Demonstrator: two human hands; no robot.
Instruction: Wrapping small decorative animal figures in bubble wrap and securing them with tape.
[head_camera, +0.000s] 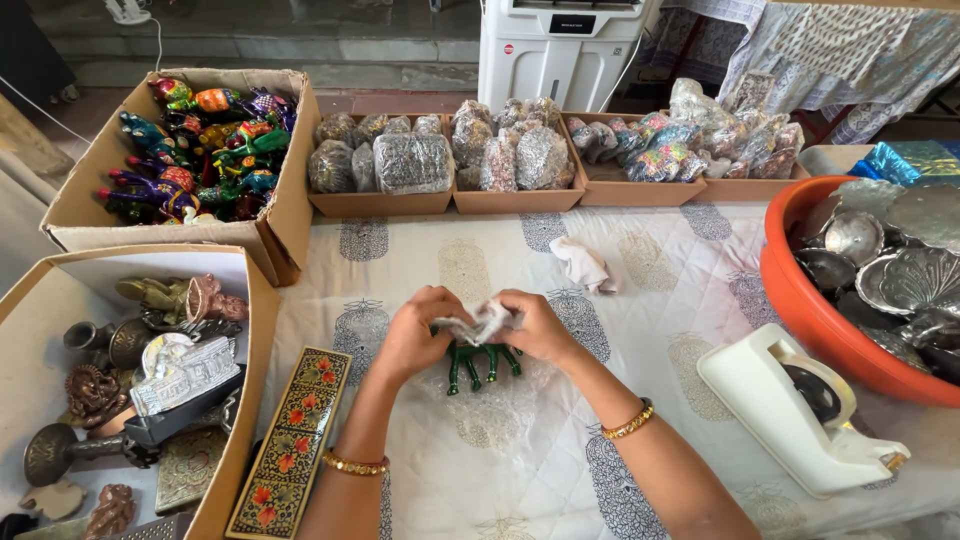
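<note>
Both hands, left and right, clench a white cloth over a green figurine. The figurine stands just beneath the grip on the tabletop. A tape dispenser sits well right.

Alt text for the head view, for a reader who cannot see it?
Two hands, left hand and right hand, hold a white cloth over a small green animal figurine above a printed tablecloth, between boxes of ornaments and a white tape dispenser.
</note>
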